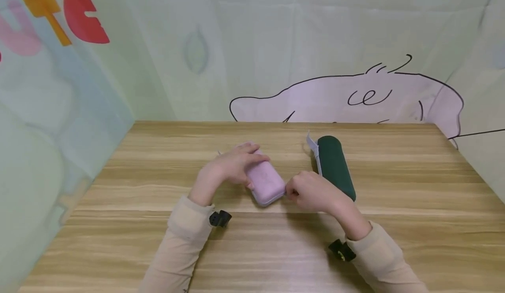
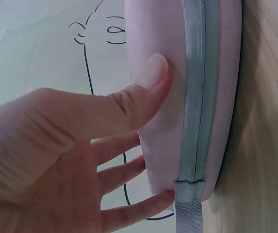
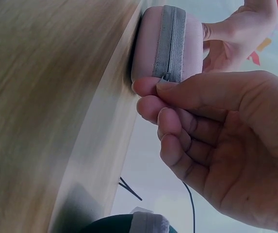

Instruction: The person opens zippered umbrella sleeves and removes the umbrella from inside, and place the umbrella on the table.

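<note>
The pink case [image 1: 266,181] mid-frame has a grey zip [image 3: 170,41], and right of centre there's a dark green case [image 1: 335,164] with a light grey tab [image 1: 312,143]. The desk [image 1: 118,223] is tan with brown streaky wood grain, sleeves [image 1: 169,258] are beige, backdrop [image 1: 256,43] mostly pale green, and letters [image 1: 41,6] upper left go pink, orange, red.

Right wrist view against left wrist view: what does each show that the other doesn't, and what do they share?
Only the right wrist view shows the right hand, pinching the zipper pull at one end of the pink case, and part of the green case at the bottom edge. Only the left wrist view shows the grey fabric tab at the zipper's other end. Both show the pink case, its grey zipper, the left hand, the wooden table and the printed backdrop.
</note>
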Demonstrator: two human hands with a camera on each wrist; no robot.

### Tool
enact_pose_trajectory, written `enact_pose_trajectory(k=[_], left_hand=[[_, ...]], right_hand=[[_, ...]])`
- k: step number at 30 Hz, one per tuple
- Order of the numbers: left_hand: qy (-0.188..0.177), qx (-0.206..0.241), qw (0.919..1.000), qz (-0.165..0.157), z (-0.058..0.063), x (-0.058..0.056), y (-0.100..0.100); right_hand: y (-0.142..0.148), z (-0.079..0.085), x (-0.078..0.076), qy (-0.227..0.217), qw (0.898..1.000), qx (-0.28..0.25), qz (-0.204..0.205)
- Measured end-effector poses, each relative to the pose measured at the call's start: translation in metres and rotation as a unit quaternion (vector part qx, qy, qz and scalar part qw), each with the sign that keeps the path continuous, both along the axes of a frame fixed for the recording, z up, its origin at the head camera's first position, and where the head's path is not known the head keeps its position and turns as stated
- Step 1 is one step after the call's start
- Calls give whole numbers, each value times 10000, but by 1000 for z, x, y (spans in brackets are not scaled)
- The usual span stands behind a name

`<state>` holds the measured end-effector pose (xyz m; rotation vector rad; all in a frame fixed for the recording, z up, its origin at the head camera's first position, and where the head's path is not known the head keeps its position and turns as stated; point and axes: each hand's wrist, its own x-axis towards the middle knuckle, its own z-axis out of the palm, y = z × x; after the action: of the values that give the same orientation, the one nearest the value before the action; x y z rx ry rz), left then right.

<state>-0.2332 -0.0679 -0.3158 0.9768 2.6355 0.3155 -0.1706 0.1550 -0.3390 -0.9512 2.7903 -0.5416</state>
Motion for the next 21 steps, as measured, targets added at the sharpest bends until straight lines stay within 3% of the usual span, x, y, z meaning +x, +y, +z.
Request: enact_pose_trajectory(k=[9,21], left_hand=[[55,-67,10000,-22,1,0,0],[-30,-168,9997,176,1,1,3]], right_hand=[[0,1,0,24,10000,51,-9],[0,-1,1,130,9999,6,39]])
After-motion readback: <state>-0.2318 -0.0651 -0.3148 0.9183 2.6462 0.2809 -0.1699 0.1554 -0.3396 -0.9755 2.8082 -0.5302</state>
